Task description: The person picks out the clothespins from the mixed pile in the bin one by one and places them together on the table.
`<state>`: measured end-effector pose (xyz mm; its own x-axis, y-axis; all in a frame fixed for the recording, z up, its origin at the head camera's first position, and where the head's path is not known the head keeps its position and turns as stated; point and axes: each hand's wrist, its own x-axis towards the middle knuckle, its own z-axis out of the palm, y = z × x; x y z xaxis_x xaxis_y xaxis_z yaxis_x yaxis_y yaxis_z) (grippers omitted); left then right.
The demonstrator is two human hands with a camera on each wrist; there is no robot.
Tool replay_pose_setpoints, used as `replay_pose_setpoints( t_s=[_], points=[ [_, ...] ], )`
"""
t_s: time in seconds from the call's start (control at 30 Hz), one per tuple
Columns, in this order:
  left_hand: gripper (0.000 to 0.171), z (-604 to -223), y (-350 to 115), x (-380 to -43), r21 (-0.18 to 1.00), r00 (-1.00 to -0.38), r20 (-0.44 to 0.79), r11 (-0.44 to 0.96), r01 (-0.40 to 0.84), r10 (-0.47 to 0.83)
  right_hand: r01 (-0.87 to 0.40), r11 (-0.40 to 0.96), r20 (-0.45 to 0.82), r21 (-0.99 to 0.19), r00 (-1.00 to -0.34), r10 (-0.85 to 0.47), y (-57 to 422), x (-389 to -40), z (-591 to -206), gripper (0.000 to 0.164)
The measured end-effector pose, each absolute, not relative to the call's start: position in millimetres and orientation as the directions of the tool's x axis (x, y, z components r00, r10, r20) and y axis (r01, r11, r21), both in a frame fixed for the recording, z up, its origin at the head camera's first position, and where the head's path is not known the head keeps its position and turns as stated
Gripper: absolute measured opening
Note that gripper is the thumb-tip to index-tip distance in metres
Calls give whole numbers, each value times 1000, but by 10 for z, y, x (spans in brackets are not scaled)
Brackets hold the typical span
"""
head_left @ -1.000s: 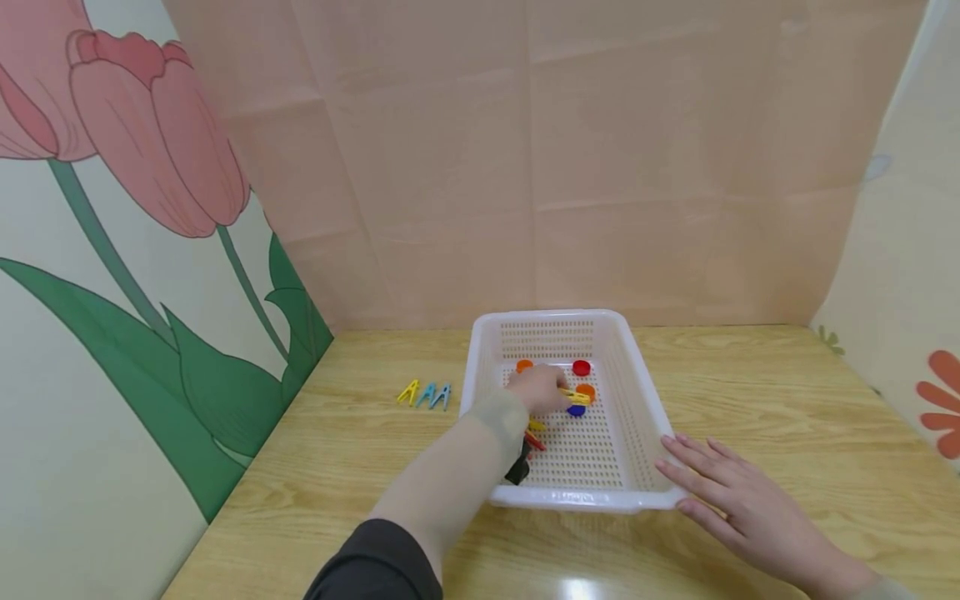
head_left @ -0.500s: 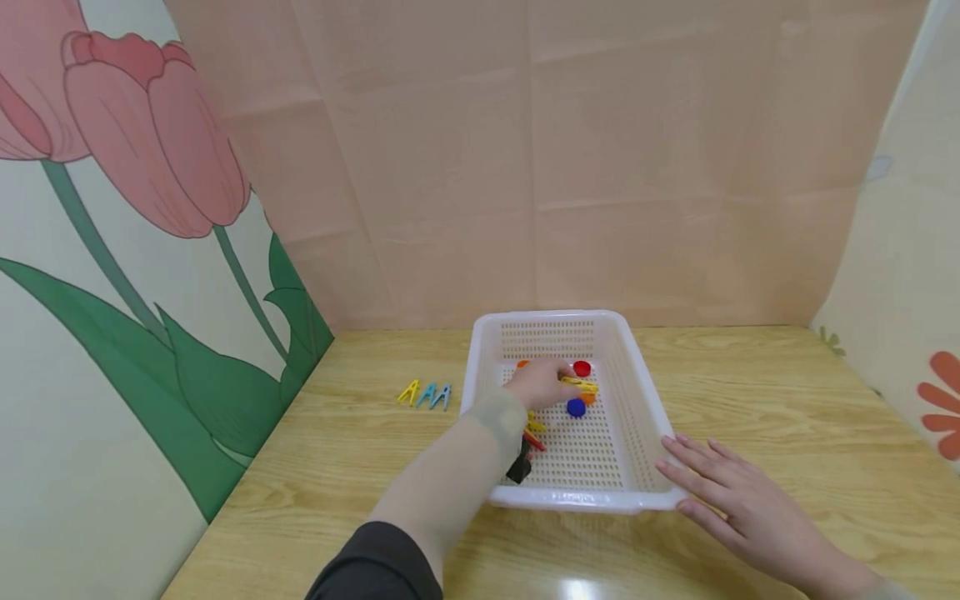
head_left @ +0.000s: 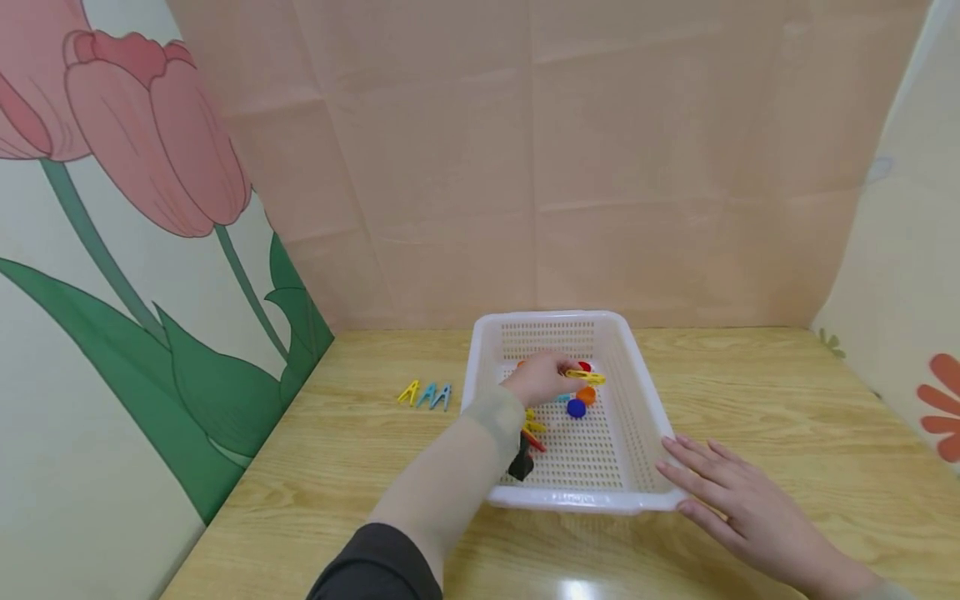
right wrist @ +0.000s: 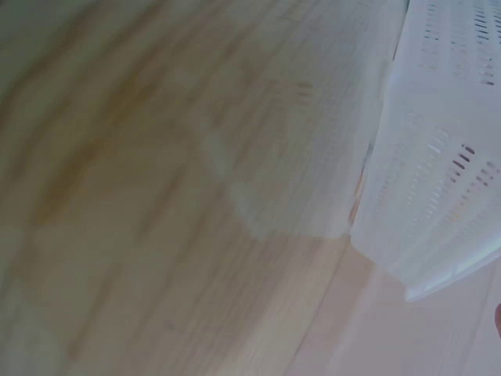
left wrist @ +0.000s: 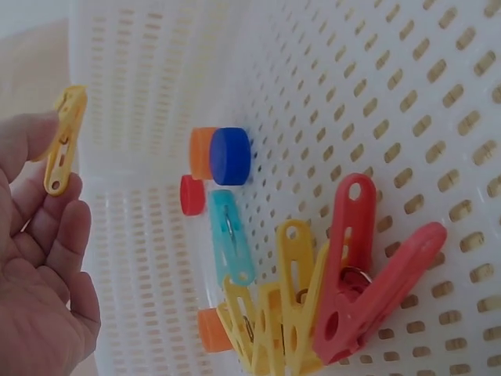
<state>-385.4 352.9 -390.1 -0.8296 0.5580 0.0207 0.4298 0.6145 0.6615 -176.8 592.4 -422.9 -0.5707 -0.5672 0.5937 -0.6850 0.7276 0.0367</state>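
Note:
Inside the white perforated basket (head_left: 480, 367), my left hand (head_left: 536, 379) pinches a yellow clothespin (head_left: 587, 377) between thumb and fingers, raised over the basket floor. In the left wrist view that clothespin (left wrist: 66, 141) stands apart from the rest. Below lie a red clothespin (left wrist: 356, 274), several yellow clothespins (left wrist: 296, 274) and a light blue clothespin (left wrist: 229, 235). Round caps rest there too: a blue cap (head_left: 576, 408), orange caps (left wrist: 213, 329) and a red cap (left wrist: 192, 196). My right hand (head_left: 738, 500) rests its straight fingers on the basket's near right corner.
Left of the basket, a yellow clothespin (head_left: 408, 392) and two blue clothespins (head_left: 435, 397) lie in a row on the wooden table (head_left: 315, 483). A pinkish sheet (head_left: 540, 167) hangs behind the table, with flower-printed walls at both sides.
My left hand has lifted the yellow clothespin slightly and moved it away from me, uncovering the orange cap and part of the light blue clothespin. My right hand stays still.

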Motion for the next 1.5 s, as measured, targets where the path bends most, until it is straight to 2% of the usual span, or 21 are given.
replay_pose_setpoints(
  t_s=[0.1,0.27,0.4,0.7,1.03,1.27,1.5],
  points=[
    [14,-3877,3496,-3837,673,-823,30,598,436,567,-682,731,599,37,-570,-562,5893,-1735,-4232,53],
    [16,-3818,3432,-3781,737,-839,16,560,377,544,-683,729,612,41,-560,-559,5836,-1682,-4233,52],
    [17,-3753,3368,-3737,767,-835,51,514,384,548,-679,733,612,42,-562,-556,5794,-1636,-4235,52],
    [17,-3613,3204,-3685,759,-826,85,501,416,558,-668,743,606,37,-576,-548,5708,-1537,-4241,52],
    [24,-3473,2940,-3659,745,-807,143,475,469,573,-652,757,601,36,-591,-538,5621,-1433,-4252,53],
    [26,-3401,2747,-3663,774,-825,147,457,439,545,-645,763,593,45,-597,-540,5593,-1397,-4252,52],
    [27,-3361,2581,-3670,795,-832,151,435,424,534,-659,750,606,61,-573,-552,5604,-1405,-4259,51]
  ],
)
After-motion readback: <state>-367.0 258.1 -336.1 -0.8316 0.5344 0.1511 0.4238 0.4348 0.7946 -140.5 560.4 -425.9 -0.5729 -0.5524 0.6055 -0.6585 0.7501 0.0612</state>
